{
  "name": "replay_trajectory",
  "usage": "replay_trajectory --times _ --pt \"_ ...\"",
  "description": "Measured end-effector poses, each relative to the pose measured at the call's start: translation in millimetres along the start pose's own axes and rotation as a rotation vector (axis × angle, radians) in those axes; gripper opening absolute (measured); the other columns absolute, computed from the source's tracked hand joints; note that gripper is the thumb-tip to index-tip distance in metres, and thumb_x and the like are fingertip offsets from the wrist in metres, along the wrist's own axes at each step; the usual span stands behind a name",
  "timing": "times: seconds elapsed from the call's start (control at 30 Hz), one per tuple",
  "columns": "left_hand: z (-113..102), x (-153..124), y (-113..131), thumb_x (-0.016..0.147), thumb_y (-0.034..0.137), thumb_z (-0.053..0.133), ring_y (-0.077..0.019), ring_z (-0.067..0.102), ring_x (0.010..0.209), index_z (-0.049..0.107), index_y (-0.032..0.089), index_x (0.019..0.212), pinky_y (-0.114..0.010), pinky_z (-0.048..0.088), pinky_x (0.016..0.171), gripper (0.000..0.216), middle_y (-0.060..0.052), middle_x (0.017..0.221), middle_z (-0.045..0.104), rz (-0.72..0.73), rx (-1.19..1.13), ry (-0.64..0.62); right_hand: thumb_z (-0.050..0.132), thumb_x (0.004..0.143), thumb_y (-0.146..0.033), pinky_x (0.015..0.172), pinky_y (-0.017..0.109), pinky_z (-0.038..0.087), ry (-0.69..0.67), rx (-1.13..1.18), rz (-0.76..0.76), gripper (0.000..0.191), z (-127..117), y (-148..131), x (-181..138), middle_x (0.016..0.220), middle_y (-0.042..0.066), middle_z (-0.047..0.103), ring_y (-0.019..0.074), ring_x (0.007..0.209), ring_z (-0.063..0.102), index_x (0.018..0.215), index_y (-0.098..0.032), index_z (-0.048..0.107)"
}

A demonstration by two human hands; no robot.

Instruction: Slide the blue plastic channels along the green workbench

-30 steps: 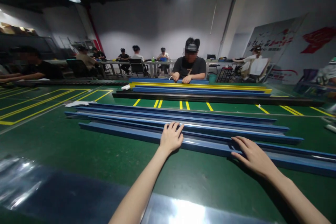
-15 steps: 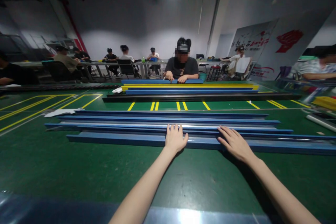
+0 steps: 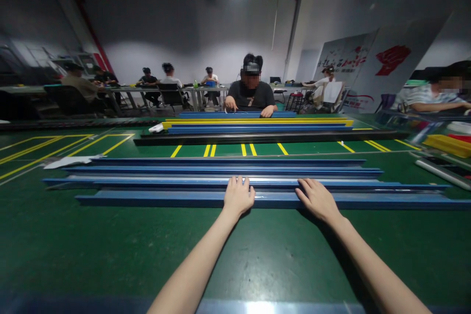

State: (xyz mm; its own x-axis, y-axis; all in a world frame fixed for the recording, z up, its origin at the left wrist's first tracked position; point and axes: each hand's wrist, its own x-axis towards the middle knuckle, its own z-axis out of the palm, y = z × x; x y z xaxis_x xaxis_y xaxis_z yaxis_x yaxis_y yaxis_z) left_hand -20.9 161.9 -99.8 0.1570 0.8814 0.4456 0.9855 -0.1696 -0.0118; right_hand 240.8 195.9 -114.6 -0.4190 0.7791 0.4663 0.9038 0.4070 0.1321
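Note:
Several long blue channels (image 3: 158,199) lie side by side across the green table, with raised edges and a paler trough. My left hand (image 3: 237,197) lies across the nearest one, its fingers reaching over to the far edge and its thumb inside the trough. Farther right on the same channel is my right hand (image 3: 317,199), fingers likewise laid over it and thumb by the near edge. Both hands grip it from above; the undersides of my fingers are hidden. Just beyond, the other channels run nearly parallel, their ends staggered at the left.
Beyond the channels lie a long black strip (image 3: 272,138) and a yellow strip (image 3: 312,122). A person (image 3: 251,93) sits opposite, hands on another blue strip. White paper (image 3: 68,161) lies at the left, a yellow tray (image 3: 447,146) at the right.
The view has shifted, so the channels and the strips sit farther left. Both my hands stay on the nearest channel. The person opposite has moved one hand rightward along the blue strip.

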Motion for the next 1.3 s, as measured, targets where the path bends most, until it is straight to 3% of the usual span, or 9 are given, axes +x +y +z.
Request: replay_trajectory --times 0.3,0.47,0.53,0.67,0.77,0.9,1.0,1.3 --pt "-2.5 -4.8 2.8 0.084 0.027 0.032 -0.0251 0.049 0.089 0.057 0.012 0.101 -0.037 0.037 0.082 0.034 -0.014 0.093 0.056 -0.005 0.012 -0.031 0.03 0.088 -0.038 0.086 0.034 0.036 0.035 0.0 -0.009 0.043 -2.9 -0.4 -6.2 0.105 0.012 0.061 0.0227 0.097 0.052 0.107 -0.012 0.058" --pt "-9.3 -2.5 -0.7 0.085 0.035 0.034 -0.0255 0.048 0.095 0.055 0.013 0.105 -0.038 0.036 0.085 0.037 -0.013 0.102 0.056 -0.004 -0.027 -0.125 0.03 0.088 -0.042 0.082 0.034 0.038 -0.044 0.029 -0.015 0.043 -10.5 1.0 -2.0 0.102 0.011 0.061 0.0221 0.095 0.053 0.107 -0.014 0.057" --pt "-14.4 5.9 -3.5 0.086 0.04 0.033 -0.0245 0.048 0.095 0.056 0.014 0.102 -0.036 0.038 0.082 0.038 -0.012 0.104 0.055 -0.015 -0.058 -0.175 0.027 0.089 -0.042 0.078 0.034 0.038 -0.1 0.028 -0.016 0.043 -13.8 3.4 7.0 0.098 0.01 0.062 0.0216 0.091 0.054 0.106 -0.016 0.057" --pt "-21.4 38.0 -10.8 0.088 0.035 0.029 -0.0226 0.047 0.101 0.054 0.016 0.105 -0.035 0.038 0.083 0.036 -0.01 0.109 0.053 -0.031 -0.065 -0.157 0.031 0.088 -0.037 0.077 0.033 0.039 -0.125 0.027 -0.008 0.038 -15.3 10.7 37.0 0.104 0.01 0.059 0.0227 0.095 0.052 0.106 -0.016 0.056" --pt "-18.1 67.0 -19.6 0.085 0.027 0.034 -0.0235 0.042 0.111 0.048 0.016 0.116 -0.036 0.034 0.092 0.036 -0.011 0.12 0.049 -0.01 -0.059 -0.279 0.035 0.086 -0.033 0.076 0.033 0.04 -0.175 0.041 -0.002 0.034 -11.4 16.5 63.3 0.11 0.01 0.057 0.0233 0.096 0.052 0.108 -0.017 0.055" --pt "-5.8 96.5 -33.8 0.076 0.033 0.049 -0.0244 0.042 0.116 0.046 0.017 0.121 -0.036 0.033 0.096 0.048 -0.01 0.127 0.046 0.03 -0.085 -0.402 0.045 0.081 -0.032 0.082 0.034 0.041 -0.293 0.092 -0.026 0.035 -0.8 24.0 92.8 0.116 0.011 0.055 0.0243 0.103 0.051 0.111 -0.017 0.053" --pt "2.4 109.2 -41.3 0.072 0.035 0.053 -0.0244 0.046 0.113 0.047 0.019 0.121 -0.035 0.036 0.094 0.052 -0.009 0.125 0.05 0.029 -0.101 -0.507 0.052 0.077 -0.034 0.086 0.034 0.04 -0.399 0.214 0.0 0.043 11.4 29.5 108.2 0.12 0.013 0.053 0.0249 0.109 0.049 0.115 -0.014 0.051" --pt "10.8 126.4 -50.6 0.067 0.048 0.055 -0.0213 0.047 0.115 0.039 0.021 0.129 -0.028 0.039 0.092 0.069 -0.005 0.13 0.046 0.023 -0.144 -0.674 0.062 0.069 -0.039 0.089 0.029 0.041 -0.479 0.277 -0.024 0.054 37.6 34.6 130.3 0.122 0.01 0.053 0.0205 0.11 0.05 0.117 -0.017 0.05"
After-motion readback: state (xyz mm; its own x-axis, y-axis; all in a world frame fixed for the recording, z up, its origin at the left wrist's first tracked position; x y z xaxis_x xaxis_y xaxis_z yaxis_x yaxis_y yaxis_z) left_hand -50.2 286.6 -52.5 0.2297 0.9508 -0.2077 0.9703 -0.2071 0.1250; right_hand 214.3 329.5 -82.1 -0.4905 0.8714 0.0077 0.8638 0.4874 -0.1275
